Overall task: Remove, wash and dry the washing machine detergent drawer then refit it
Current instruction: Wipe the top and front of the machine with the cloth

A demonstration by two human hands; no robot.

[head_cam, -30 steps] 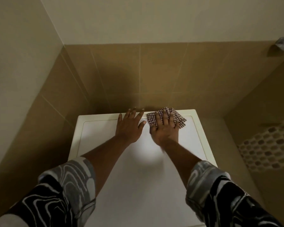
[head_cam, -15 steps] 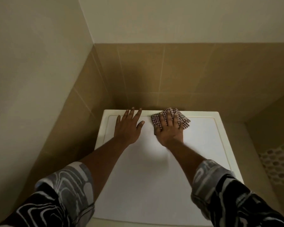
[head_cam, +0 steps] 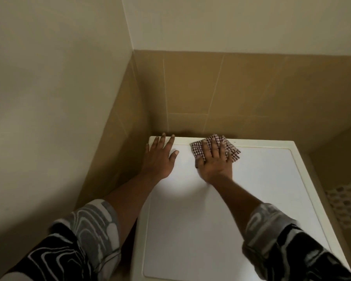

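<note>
The white top of the washing machine (head_cam: pixel 251 209) fills the lower middle of the head view. My left hand (head_cam: pixel 160 157) lies flat on its far left corner with fingers spread. My right hand (head_cam: pixel 216 161) presses a red-and-white checked cloth (head_cam: pixel 232 152) flat against the top near the back edge, fingers straight over it. The detergent drawer is out of sight.
Tan tiled walls (head_cam: pixel 241 88) close in behind and to the left of the machine, with plain cream wall above. A patterned mosaic surface (head_cam: pixel 346 205) shows at the right edge, below the machine's top.
My view has swung left, so the machine sits further right in frame. Both hands stay near the back edge, the right one still pressing the cloth.
</note>
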